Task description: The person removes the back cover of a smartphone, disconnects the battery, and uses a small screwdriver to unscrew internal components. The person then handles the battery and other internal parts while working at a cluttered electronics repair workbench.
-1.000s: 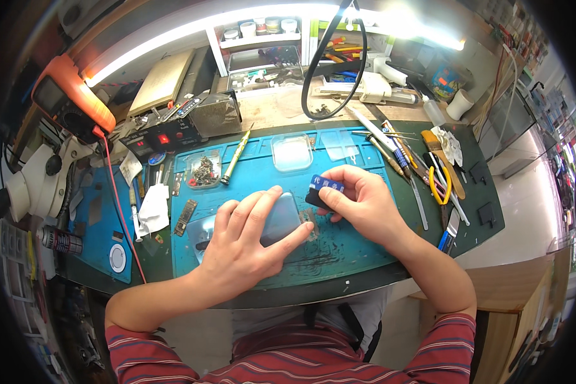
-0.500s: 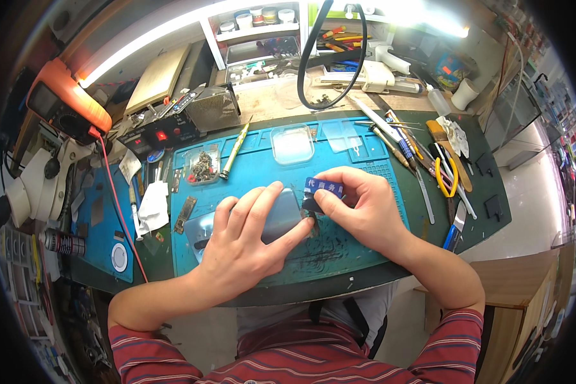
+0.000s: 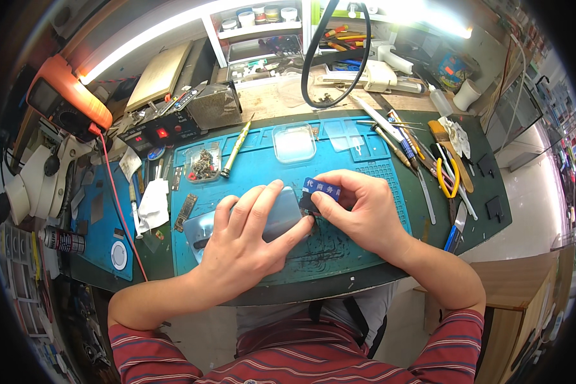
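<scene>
A glossy blue-grey phone (image 3: 283,214) lies slantwise on the blue work mat (image 3: 358,256). My left hand (image 3: 246,240) grips it from above, its fingers bent over the far edge and its thumb at the right end. Between the thumb and fingers of my right hand (image 3: 368,211) is a blue plastic card (image 3: 320,187) with pale print. That card is held against or right beside the phone's right end; the exact contact is hidden by my fingers. A small dark piece shows below the card, too covered to name.
A clear box of small metal parts (image 3: 203,163) and a yellow-green pen-like tool (image 3: 239,150) lie beyond the phone. Yellow-handled pliers (image 3: 447,178), a brush (image 3: 443,133) and several tools lie right. A black cable loop (image 3: 306,70) hangs above the bench; an orange multimeter (image 3: 70,96) stands left.
The card in my right hand has tilted a little and dipped slightly at its right side. My left hand holds the phone in nearly the same place.
</scene>
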`<action>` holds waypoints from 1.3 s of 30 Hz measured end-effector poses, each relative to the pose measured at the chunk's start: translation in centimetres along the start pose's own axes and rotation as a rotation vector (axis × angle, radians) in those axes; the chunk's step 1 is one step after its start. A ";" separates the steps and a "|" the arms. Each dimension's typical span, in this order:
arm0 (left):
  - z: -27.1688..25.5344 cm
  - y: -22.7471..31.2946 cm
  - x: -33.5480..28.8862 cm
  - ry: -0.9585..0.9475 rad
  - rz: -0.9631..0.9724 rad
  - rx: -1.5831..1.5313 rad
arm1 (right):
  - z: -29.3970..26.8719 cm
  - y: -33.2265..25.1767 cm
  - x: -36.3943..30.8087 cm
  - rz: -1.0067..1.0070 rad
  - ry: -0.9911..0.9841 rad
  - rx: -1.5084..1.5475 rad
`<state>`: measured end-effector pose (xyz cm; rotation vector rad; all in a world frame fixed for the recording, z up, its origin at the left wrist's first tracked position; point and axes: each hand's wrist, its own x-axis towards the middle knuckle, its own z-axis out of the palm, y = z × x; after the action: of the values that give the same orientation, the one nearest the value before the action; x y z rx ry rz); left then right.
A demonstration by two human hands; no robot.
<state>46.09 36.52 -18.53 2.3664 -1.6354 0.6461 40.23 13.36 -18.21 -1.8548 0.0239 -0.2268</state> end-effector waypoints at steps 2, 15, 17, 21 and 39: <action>0.0 0.0 0.0 -0.002 0.000 0.000 | 0.3 0.3 0.0 -0.041 0.037 0.002; -0.9 -0.2 0.3 -0.050 0.020 -0.097 | -0.4 1.0 0.5 0.118 -0.099 0.106; -1.0 -0.1 0.3 -0.083 -0.007 -0.110 | -0.4 1.0 0.5 0.142 -0.106 0.112; -0.8 -0.1 0.5 -0.077 0.001 -0.081 | -0.5 0.7 0.5 0.134 -0.124 0.068; -0.4 -0.5 0.0 0.043 -0.040 -0.115 | -3.0 0.2 2.1 -0.391 0.270 -0.656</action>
<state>46.51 36.84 -18.10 2.2823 -1.5594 0.5745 41.77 10.17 -17.25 -2.4567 -0.0892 -0.8192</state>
